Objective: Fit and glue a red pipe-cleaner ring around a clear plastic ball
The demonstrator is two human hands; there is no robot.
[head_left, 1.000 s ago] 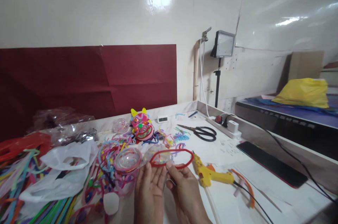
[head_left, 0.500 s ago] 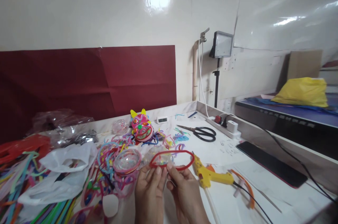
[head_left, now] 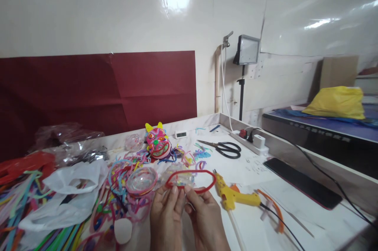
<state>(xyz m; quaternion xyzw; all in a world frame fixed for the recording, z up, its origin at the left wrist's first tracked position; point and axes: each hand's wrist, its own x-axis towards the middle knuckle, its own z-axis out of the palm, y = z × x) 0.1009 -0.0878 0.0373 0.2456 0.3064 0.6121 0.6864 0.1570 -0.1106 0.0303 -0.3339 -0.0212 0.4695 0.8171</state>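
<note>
A red pipe cleaner [head_left: 191, 171], bent into a long loop with angled ends, stands up from my fingers above the white table. My left hand [head_left: 167, 211] pinches its near side at the left. Close beside it, my right hand [head_left: 203, 213] grips the same side, thumb on top. The fingertips hide part of the near strand. Behind the loop lies a clear plastic piece [head_left: 174, 175] with coloured bits. A clear round bowl-like piece [head_left: 141, 180] with a pinkish rim sits left of my hands. Just right of the loop lies a yellow glue gun [head_left: 236, 196].
Farther back are a colourful animal-face figure [head_left: 158, 142], a small digital display [head_left: 181, 134] and black-handled scissors [head_left: 226, 149]. White plastic bags [head_left: 71, 180] and many pipe cleaners [head_left: 66, 239] crowd the left. At right are a black phone [head_left: 302, 182], a power strip [head_left: 251, 142] and cables.
My right hand's fingers have shifted slightly left, closer to my left hand. The red loop stays in both hands and has dipped very slightly.
</note>
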